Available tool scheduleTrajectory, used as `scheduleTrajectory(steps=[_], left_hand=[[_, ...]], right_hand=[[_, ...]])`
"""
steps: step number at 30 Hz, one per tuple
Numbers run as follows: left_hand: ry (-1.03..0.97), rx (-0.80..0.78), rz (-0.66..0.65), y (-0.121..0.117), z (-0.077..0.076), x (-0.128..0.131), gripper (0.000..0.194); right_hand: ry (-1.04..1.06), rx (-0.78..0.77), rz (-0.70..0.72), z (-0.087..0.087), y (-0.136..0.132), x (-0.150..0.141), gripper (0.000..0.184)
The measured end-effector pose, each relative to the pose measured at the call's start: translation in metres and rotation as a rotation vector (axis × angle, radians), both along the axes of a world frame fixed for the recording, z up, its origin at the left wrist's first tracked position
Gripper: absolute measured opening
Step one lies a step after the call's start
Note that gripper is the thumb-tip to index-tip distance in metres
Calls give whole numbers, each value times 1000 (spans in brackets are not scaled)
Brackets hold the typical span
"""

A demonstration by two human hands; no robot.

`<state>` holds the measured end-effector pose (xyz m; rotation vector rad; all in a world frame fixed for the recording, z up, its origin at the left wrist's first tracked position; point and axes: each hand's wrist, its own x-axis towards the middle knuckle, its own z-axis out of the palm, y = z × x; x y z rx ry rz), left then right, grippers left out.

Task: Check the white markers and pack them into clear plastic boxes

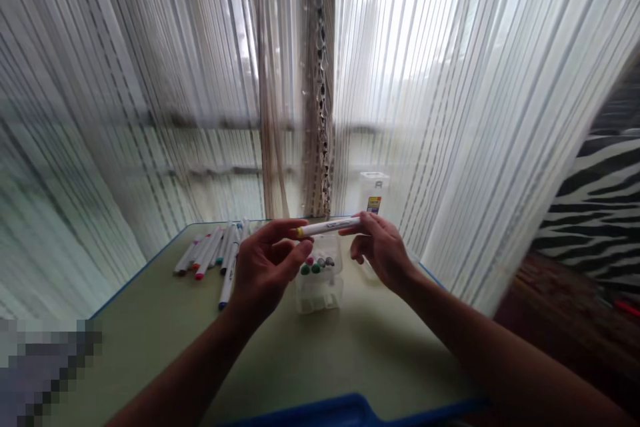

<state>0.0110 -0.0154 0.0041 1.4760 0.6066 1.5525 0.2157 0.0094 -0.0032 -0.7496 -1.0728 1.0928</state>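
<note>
Right hand (384,248) grips a white marker (331,226) crosswise, its yellow end (300,232) pointing left into the left hand (265,265), whose hold is unclear.

Daylight is admitted through the curtain (480,120) from twelve o'clock, and glare is strongest at one o'clock, where the window (410,13) is washed out to white. The table (300,373) is left in dim, greenish light, with a soft shadow cast at five o'clock. The floor (560,307) at four o'clock is sunk in gloom. Fine print on the pen (333,225) is blurred. Wide-angle stretching is seen toward both sides. At eight o'clock, a corner is broken into coarse pixels.
</note>
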Motion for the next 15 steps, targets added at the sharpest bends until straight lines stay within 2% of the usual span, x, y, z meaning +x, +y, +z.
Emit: scheduleTrajectory(steps=[15], left_hand=[[-15,-38,-63,0,-5,5,35]], right_hand=[[-28,-44,-67,-3,-3,4,26]])
